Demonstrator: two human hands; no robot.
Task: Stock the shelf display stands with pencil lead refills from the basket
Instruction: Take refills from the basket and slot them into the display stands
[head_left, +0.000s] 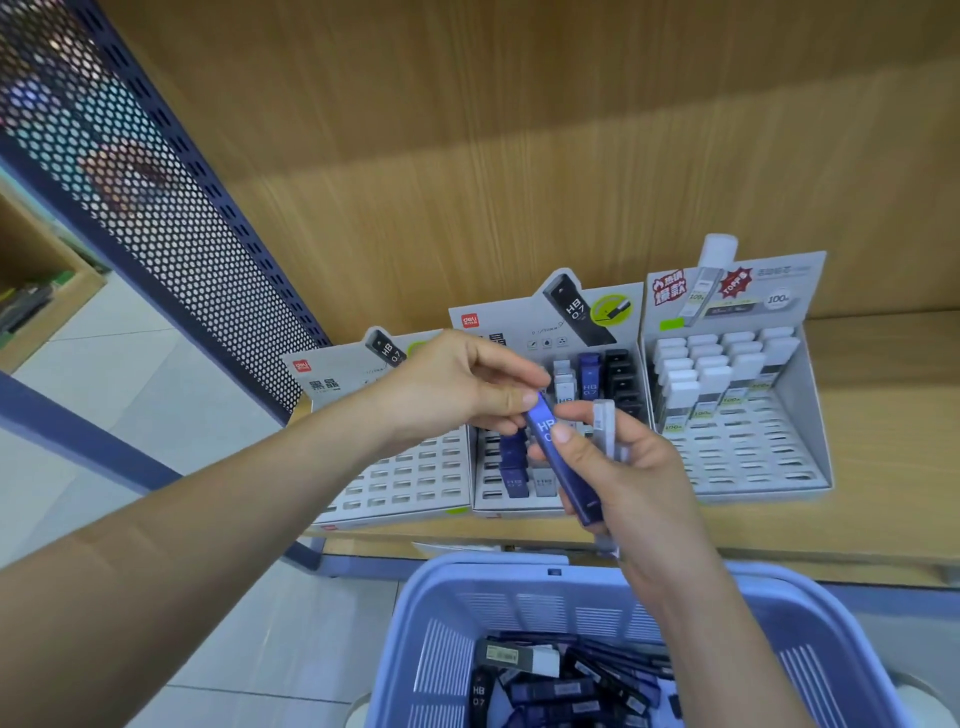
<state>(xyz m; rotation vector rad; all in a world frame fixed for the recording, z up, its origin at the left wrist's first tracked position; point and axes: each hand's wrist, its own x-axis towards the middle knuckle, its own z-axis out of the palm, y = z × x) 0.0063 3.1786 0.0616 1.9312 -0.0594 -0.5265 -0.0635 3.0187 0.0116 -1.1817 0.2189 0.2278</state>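
Both hands are meeting just in front of the middle display stand (519, 322), above the far rim of the basket (519, 608). The left hand (457, 384) is reaching in from the left and pinching the upper end of a blue refill case (571, 483) marked HB between thumb and forefinger. The right hand (634, 488) is gripping the same case lower down, its thumb pressing across the face of the case, and is also holding a clear refill case (605, 421) upright behind it, between the fingers. The blue case is slanting, top end toward the stand and bottom end toward the basket.

Behind the hands, the middle display stand is carrying a few blue, white and black refills in its slots. The left display stand (405, 483), touching it, is showing mostly open slots. The right display stand (753, 457) is holding rows of white-capped refills along its back. All three are sitting on a wooden shelf (883, 415).

Below the right forearm, the pale blue basket is holding a loose pile of refills (566, 691), mostly dark blue. A perforated panel (156, 208) is closing off the shelf's left side.
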